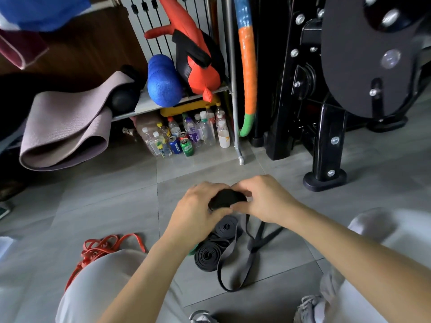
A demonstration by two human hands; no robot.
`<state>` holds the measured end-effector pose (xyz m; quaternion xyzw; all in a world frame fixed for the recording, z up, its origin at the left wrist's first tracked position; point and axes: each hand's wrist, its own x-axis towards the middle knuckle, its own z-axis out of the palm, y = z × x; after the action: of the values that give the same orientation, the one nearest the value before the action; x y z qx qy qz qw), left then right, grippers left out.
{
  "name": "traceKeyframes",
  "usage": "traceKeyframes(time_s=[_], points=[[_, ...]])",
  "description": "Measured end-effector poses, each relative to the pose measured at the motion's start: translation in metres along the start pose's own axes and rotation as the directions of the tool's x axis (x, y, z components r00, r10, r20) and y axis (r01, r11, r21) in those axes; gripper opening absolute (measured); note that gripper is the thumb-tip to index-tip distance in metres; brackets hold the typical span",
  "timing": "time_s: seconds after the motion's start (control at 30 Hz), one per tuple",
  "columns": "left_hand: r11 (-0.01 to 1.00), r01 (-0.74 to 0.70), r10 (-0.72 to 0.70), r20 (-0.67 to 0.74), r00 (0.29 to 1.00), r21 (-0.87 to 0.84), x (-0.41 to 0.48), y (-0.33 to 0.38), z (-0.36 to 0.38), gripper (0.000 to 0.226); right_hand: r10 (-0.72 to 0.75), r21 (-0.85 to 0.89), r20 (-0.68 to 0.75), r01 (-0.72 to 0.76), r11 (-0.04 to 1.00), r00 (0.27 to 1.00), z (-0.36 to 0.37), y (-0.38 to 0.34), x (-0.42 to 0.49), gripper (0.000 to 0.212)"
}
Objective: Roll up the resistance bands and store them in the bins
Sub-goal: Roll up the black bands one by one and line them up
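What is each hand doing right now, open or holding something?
Left hand: grips the black rolled rubber resistance band.
Right hand: grips the same band, fingers curled on it.

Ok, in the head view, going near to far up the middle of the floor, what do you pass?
First the coiled dark bands → black roll gripped between left hand and right hand → bottles and cans → blue foam roller.

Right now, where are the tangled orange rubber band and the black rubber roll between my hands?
Tangled orange rubber band (95,249): head view, tangle's middle.
Black rubber roll (227,198): head view, its top face.
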<state>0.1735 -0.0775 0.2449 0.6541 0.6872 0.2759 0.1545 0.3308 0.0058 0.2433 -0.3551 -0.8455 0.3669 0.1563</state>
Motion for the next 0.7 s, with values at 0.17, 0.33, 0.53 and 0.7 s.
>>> traceKeyframes(time_s=[0.17,0.33,0.53,0.7], points=[[0.945,0.121,-0.134,-0.022,0.991,-0.302,0.001,0.000,-0.011,0.042,0.014,0.100,-0.040,-0.010,0.995,0.999,-0.003,-0.003,0.000,0.032],[0.761,0.163,-0.181,0.036,0.983,-0.627,0.000,0.007,-0.016,0.046,0.059,0.156,0.028,-0.062,0.986,0.998,-0.012,0.000,0.003,0.026],[0.401,0.231,-0.275,0.124,0.953,-0.887,-0.002,0.009,-0.006,0.035,-0.028,0.418,-0.004,0.027,0.908,1.000,-0.012,-0.002,-0.001,0.027],[0.333,0.268,-0.269,0.181,0.946,-0.904,-0.004,0.010,-0.002,0.028,-0.017,0.344,-0.059,0.037,0.938,0.998,-0.008,-0.001,-0.004,0.019]])
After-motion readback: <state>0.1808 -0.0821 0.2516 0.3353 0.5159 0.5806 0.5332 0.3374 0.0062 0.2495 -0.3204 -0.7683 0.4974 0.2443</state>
